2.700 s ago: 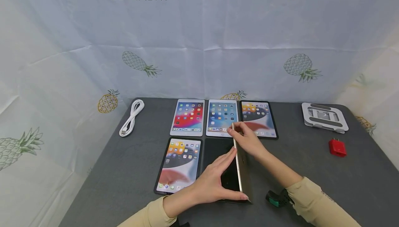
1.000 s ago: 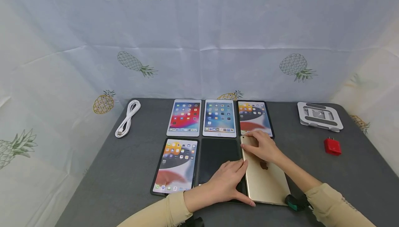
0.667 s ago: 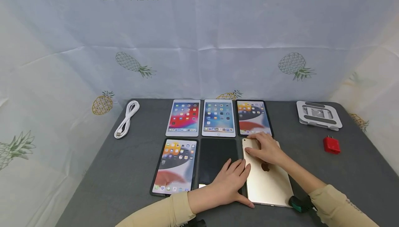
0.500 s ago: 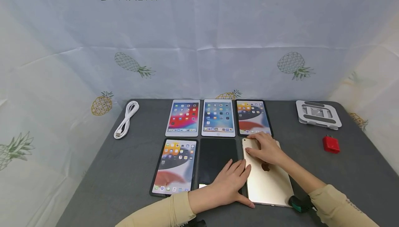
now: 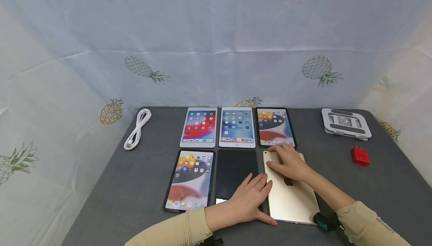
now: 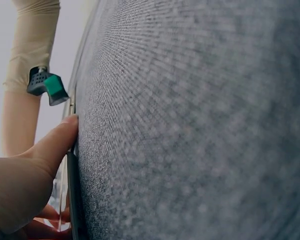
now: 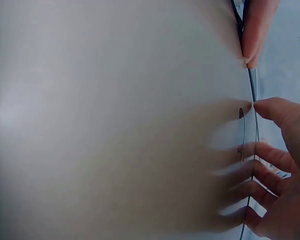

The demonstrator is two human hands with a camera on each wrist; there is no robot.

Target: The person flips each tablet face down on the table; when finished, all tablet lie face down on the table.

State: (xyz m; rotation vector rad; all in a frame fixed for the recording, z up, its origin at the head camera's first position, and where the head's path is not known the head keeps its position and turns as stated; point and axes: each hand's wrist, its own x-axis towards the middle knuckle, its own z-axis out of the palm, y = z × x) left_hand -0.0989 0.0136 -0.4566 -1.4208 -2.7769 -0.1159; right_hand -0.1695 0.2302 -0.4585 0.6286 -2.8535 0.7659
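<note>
A gold tablet (image 5: 291, 201) lies face down at the front right of the grey table (image 5: 371, 193). My right hand (image 5: 287, 162) rests flat on its far end, fingers spread over the back. My left hand (image 5: 250, 197) lies flat on a dark-screened tablet (image 5: 234, 167) beside it, the thumb against the gold tablet's left near edge. The left wrist view shows that thumb (image 6: 55, 145) on the thin edge. In the right wrist view the gold tablet's back (image 7: 115, 120) fills the frame, with my right fingers (image 7: 270, 190) at its edge.
Three lit tablets (image 5: 237, 127) line the back row, and another lit tablet (image 5: 191, 180) lies front left. A coiled white cable (image 5: 137, 129) is at the back left. A silver stand (image 5: 345, 123) and a red charger (image 5: 360, 156) sit to the right. Pineapple-print cloth surrounds the table.
The gold tablet stood on its edge over the dark tablet, then was laid face down to the right. Over the last half second both hands have stayed almost still.
</note>
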